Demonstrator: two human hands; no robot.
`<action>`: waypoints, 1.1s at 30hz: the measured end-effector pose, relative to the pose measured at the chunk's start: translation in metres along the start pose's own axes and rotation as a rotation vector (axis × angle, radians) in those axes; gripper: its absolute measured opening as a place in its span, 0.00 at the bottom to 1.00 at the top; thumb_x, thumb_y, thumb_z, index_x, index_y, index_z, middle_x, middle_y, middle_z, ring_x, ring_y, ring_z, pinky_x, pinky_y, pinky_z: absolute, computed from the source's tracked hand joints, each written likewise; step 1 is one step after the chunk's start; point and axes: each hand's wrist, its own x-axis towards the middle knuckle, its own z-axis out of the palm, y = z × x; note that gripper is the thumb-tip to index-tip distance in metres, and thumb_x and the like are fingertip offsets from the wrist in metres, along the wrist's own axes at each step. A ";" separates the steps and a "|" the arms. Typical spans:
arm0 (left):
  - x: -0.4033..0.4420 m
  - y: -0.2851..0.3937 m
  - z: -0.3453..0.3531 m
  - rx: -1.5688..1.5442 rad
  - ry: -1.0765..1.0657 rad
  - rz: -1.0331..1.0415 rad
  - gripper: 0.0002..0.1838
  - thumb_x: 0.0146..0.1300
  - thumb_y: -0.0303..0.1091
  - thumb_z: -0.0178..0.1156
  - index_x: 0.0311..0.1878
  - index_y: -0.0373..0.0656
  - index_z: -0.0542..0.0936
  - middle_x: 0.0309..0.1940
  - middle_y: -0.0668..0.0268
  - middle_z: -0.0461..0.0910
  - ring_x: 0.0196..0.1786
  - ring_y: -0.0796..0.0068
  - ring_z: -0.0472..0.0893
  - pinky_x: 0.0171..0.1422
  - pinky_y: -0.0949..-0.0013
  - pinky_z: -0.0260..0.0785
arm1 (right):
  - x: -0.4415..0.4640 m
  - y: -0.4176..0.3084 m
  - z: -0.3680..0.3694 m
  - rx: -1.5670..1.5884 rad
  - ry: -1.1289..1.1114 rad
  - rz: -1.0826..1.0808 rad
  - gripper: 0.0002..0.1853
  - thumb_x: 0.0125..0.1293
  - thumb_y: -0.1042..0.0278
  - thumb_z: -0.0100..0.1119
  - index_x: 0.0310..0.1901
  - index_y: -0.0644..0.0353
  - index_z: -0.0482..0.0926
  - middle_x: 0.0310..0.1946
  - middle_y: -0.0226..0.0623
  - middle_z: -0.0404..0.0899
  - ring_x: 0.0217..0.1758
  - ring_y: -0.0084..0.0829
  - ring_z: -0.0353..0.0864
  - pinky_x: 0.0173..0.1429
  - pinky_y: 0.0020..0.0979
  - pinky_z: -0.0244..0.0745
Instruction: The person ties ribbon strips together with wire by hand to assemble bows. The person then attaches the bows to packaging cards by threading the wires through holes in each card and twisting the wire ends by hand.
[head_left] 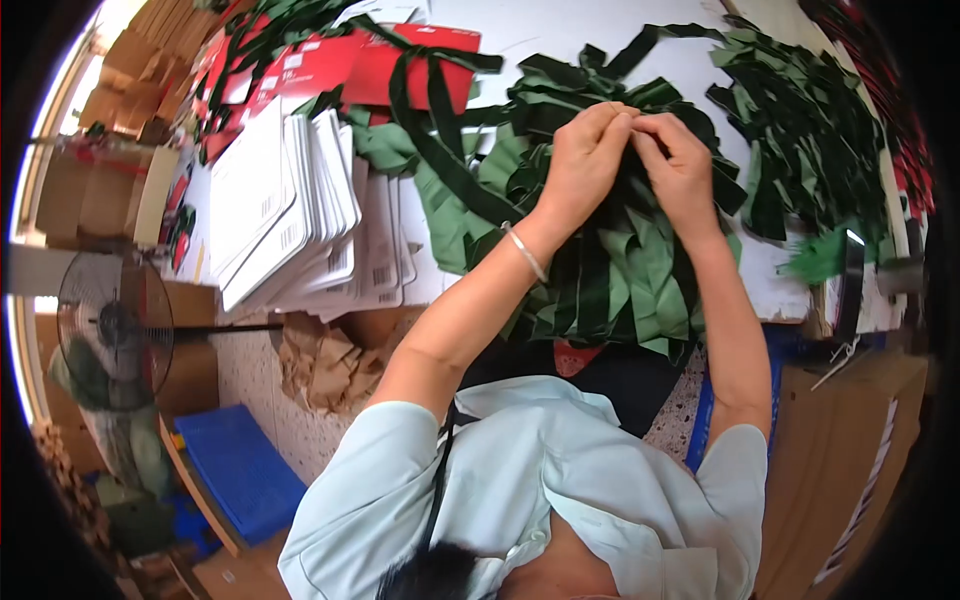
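Both my hands meet over a heap of dark green velvet ribbon (575,85) at the table's front edge. My left hand (590,155), with a bracelet at the wrist, is closed in a pinch. My right hand (682,165) pinches beside it, the fingertips almost touching. They appear to grip the ribbon, though the exact piece between them is hidden by the fingers. Paler green undersides of ribbon (640,270) hang over the edge below my wrists. One long strip (430,165) trails to the left.
White cards with barcodes (265,205) are stacked at left, before red printed cards (415,65). More green ribbon (795,125) is piled at right, near a black strip-like object (850,285). A fan (115,320) stands left; a cardboard box (840,460) sits lower right.
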 end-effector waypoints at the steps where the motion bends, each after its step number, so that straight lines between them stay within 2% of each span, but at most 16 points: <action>1: 0.001 0.000 0.000 0.038 -0.001 0.033 0.10 0.66 0.29 0.56 0.43 0.32 0.80 0.37 0.54 0.82 0.41 0.61 0.82 0.48 0.67 0.73 | 0.000 -0.003 -0.004 0.011 -0.031 0.038 0.03 0.63 0.77 0.60 0.38 0.65 0.79 0.29 0.33 0.77 0.30 0.22 0.74 0.35 0.24 0.69; 2: 0.001 0.000 0.001 0.066 0.004 0.065 0.08 0.65 0.28 0.56 0.41 0.33 0.80 0.36 0.53 0.81 0.41 0.56 0.81 0.47 0.63 0.72 | -0.001 -0.002 -0.008 0.030 -0.033 0.145 0.04 0.63 0.76 0.62 0.39 0.65 0.80 0.30 0.29 0.77 0.30 0.19 0.74 0.35 0.22 0.69; 4: 0.002 0.002 0.003 0.121 -0.001 0.128 0.08 0.64 0.28 0.56 0.41 0.33 0.80 0.36 0.54 0.82 0.41 0.56 0.80 0.48 0.63 0.72 | 0.002 -0.007 -0.007 0.250 0.073 0.268 0.06 0.63 0.74 0.62 0.41 0.64 0.80 0.34 0.27 0.76 0.30 0.16 0.73 0.34 0.21 0.68; 7: 0.004 0.003 0.003 0.210 -0.025 0.224 0.07 0.64 0.27 0.56 0.40 0.34 0.81 0.37 0.55 0.82 0.43 0.55 0.80 0.49 0.62 0.72 | 0.010 -0.015 -0.016 0.073 0.010 -0.034 0.07 0.68 0.73 0.57 0.44 0.65 0.79 0.39 0.31 0.75 0.30 0.18 0.74 0.36 0.21 0.70; 8: 0.005 0.000 0.004 0.174 -0.020 0.234 0.08 0.64 0.27 0.56 0.40 0.34 0.81 0.37 0.54 0.82 0.43 0.56 0.80 0.49 0.62 0.72 | 0.009 -0.020 -0.017 0.118 0.006 -0.008 0.07 0.70 0.72 0.55 0.43 0.67 0.78 0.38 0.32 0.75 0.30 0.19 0.75 0.37 0.20 0.71; 10: 0.006 -0.002 -0.002 0.065 -0.042 0.068 0.09 0.64 0.29 0.57 0.41 0.33 0.81 0.38 0.56 0.83 0.41 0.65 0.82 0.48 0.69 0.73 | 0.004 -0.033 -0.024 0.352 -0.053 0.222 0.12 0.75 0.65 0.49 0.40 0.65 0.78 0.33 0.30 0.78 0.33 0.20 0.77 0.41 0.21 0.73; 13: 0.014 -0.014 -0.009 -0.188 -0.009 -0.114 0.14 0.68 0.34 0.55 0.35 0.31 0.81 0.32 0.66 0.82 0.37 0.78 0.78 0.45 0.73 0.70 | -0.019 -0.040 -0.032 0.384 0.004 0.249 0.13 0.75 0.66 0.48 0.35 0.65 0.75 0.31 0.30 0.78 0.33 0.18 0.76 0.40 0.21 0.74; 15: 0.020 -0.020 -0.011 -0.252 -0.018 -0.170 0.12 0.68 0.33 0.54 0.34 0.33 0.80 0.31 0.67 0.81 0.34 0.81 0.75 0.43 0.76 0.67 | -0.042 -0.027 -0.030 0.319 0.010 0.284 0.11 0.75 0.68 0.49 0.36 0.65 0.75 0.29 0.30 0.77 0.31 0.17 0.76 0.37 0.21 0.74; 20: 0.010 -0.002 -0.002 -0.140 0.134 -0.153 0.12 0.70 0.32 0.54 0.36 0.31 0.79 0.32 0.65 0.81 0.37 0.81 0.77 0.44 0.76 0.70 | -0.038 -0.026 -0.036 0.370 0.131 0.271 0.13 0.75 0.66 0.48 0.35 0.66 0.75 0.30 0.30 0.79 0.31 0.19 0.78 0.39 0.22 0.76; 21: 0.004 -0.001 -0.004 -0.112 0.133 -0.138 0.09 0.69 0.30 0.56 0.42 0.31 0.77 0.37 0.63 0.82 0.40 0.80 0.79 0.45 0.76 0.71 | -0.036 -0.026 -0.038 0.405 0.132 0.296 0.14 0.76 0.64 0.48 0.36 0.65 0.76 0.30 0.31 0.79 0.32 0.20 0.79 0.40 0.22 0.76; 24: -0.015 -0.014 0.005 -0.048 0.180 0.082 0.13 0.66 0.25 0.59 0.51 0.34 0.72 0.41 0.63 0.79 0.41 0.76 0.79 0.49 0.74 0.72 | -0.028 -0.027 -0.044 0.483 0.144 0.314 0.13 0.76 0.63 0.48 0.39 0.64 0.76 0.29 0.31 0.79 0.31 0.19 0.79 0.38 0.21 0.77; 26: -0.021 -0.016 0.010 0.233 0.130 0.237 0.15 0.65 0.24 0.59 0.54 0.36 0.71 0.40 0.62 0.79 0.44 0.69 0.78 0.52 0.70 0.70 | -0.021 -0.032 -0.050 0.466 0.115 0.391 0.15 0.76 0.60 0.46 0.42 0.65 0.76 0.31 0.32 0.79 0.31 0.20 0.79 0.37 0.20 0.74; 27: -0.022 -0.008 0.012 0.395 0.076 0.300 0.16 0.66 0.22 0.57 0.57 0.37 0.73 0.46 0.61 0.79 0.53 0.68 0.76 0.56 0.69 0.69 | -0.017 -0.035 -0.052 0.434 0.114 0.397 0.15 0.76 0.59 0.46 0.42 0.64 0.76 0.29 0.30 0.79 0.28 0.18 0.77 0.33 0.18 0.71; 29: -0.012 -0.016 0.011 0.630 -0.034 0.550 0.14 0.63 0.20 0.58 0.51 0.39 0.78 0.42 0.60 0.80 0.50 0.63 0.76 0.57 0.66 0.67 | -0.005 -0.042 -0.060 0.415 0.142 0.375 0.15 0.76 0.59 0.46 0.41 0.63 0.76 0.28 0.28 0.78 0.25 0.15 0.74 0.30 0.17 0.67; 30: -0.008 -0.017 0.012 0.648 -0.011 0.604 0.12 0.55 0.18 0.62 0.43 0.39 0.80 0.39 0.62 0.80 0.46 0.58 0.75 0.52 0.65 0.69 | 0.004 -0.048 -0.063 0.376 0.191 0.335 0.16 0.76 0.59 0.46 0.37 0.61 0.76 0.26 0.28 0.77 0.23 0.13 0.71 0.28 0.16 0.63; 33: -0.009 -0.023 0.016 0.684 -0.026 0.645 0.13 0.52 0.17 0.63 0.42 0.40 0.80 0.36 0.63 0.81 0.45 0.59 0.76 0.50 0.64 0.70 | 0.035 -0.059 -0.069 0.416 0.220 0.344 0.17 0.73 0.57 0.49 0.30 0.59 0.75 0.21 0.26 0.73 0.21 0.13 0.63 0.25 0.17 0.56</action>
